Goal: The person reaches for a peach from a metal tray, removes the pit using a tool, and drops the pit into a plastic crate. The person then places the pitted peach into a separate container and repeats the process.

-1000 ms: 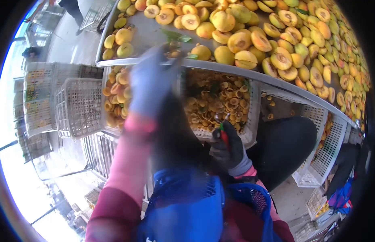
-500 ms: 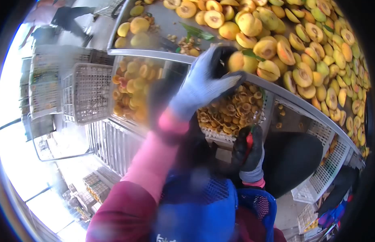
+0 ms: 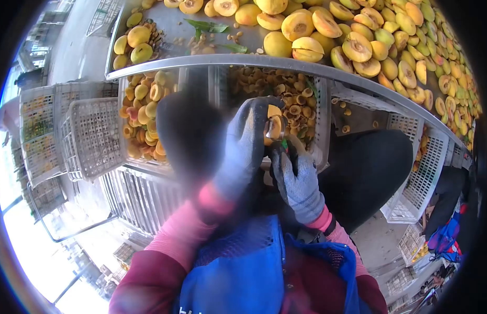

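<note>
The left hand (image 3: 247, 132), in a pale glove with dark palm and fingertips, has drawn back from the counter (image 3: 201, 61). Half a second ago it was spread around a yellow peach at the near edge there; now it is over the crate (image 3: 321, 125) of hollow, cup-shaped fruit pieces (image 3: 295, 111). Its grip is closed around a peach piece (image 3: 273, 125), whose orange flesh faces right.

The right hand (image 3: 300, 180), gloved alike, has come up from beside the right knee (image 3: 377, 157) and left to meet it. Its grip is narrow, wrapped on a small tool (image 3: 284, 144) with a green part showing. The tool's metal end is at the peach piece, though whether it has entered the flesh is too small to tell. Earlier the hands were well apart; now they nearly touch.

On the counter, the round peach that lay beside the green leaf (image 3: 209, 25) a second ago is gone from its spot. The heap of peach halves (image 3: 356, 47) to the right lies much as before, and the small cluster of fruit (image 3: 138, 36) at the far left is also in place. Left of the blurred left knee (image 3: 187, 118), more peach halves (image 3: 144, 118) fill another crate. A latticed crate (image 3: 99, 138) stands on its left.
</note>
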Tool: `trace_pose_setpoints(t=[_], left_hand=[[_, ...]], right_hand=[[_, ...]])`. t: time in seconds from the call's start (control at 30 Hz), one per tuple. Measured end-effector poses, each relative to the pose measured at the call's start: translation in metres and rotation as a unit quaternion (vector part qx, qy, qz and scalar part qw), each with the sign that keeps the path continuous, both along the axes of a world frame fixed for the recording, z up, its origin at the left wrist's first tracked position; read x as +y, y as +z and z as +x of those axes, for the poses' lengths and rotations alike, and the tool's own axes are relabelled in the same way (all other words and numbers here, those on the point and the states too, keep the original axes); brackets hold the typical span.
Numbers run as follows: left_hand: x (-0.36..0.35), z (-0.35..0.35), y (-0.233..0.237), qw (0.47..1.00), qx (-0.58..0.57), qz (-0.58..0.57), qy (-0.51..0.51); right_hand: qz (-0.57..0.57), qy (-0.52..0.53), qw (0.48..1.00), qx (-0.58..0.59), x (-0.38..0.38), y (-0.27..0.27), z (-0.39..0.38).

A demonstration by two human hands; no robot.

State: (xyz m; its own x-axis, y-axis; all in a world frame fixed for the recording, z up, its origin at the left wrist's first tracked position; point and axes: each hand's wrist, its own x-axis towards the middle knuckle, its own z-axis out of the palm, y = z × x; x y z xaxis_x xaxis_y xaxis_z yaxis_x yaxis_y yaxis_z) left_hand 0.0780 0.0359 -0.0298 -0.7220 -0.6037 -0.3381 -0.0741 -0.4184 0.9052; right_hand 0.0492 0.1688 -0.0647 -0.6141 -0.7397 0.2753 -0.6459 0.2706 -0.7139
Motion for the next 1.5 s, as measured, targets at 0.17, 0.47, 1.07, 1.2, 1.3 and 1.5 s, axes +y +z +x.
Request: trace_pose_setpoints(t=[0.17,0.47,1.07,1.2,1.3,1.5], left_hand=[[0.006,0.000,-0.004,0.988,-0.018,-0.156,-0.003],[0.002,0.013,0.000,0.963,0.008,-0.257,-0.081],[-0.159,0.099,0.035,0.604,-0.512,-0.609,0.056],[-0.165,0.021,0.059,0.683,-0.449,-0.576,-0.018],[-0.175,-0.074,0.039,0.673,-0.335,-0.656,-0.060],[-0.231,-0.144,-0.037,0.609,-0.248,-0.726,-0.202]], right_hand=[[0.040,-0.006,0.999,-0.017,0.007,-0.006,0.013],[0.011,0.000,0.728,-0.685,0.016,0.035,0.007],[-0.313,0.181,0.104,-0.926,0.010,-0.023,-0.007],[-0.275,0.158,0.155,-0.936,0.000,-0.041,-0.005],[-0.201,0.094,0.251,-0.942,-0.005,-0.034,-0.010],[-0.146,-0.031,0.395,-0.906,-0.013,-0.025,-0.022]])
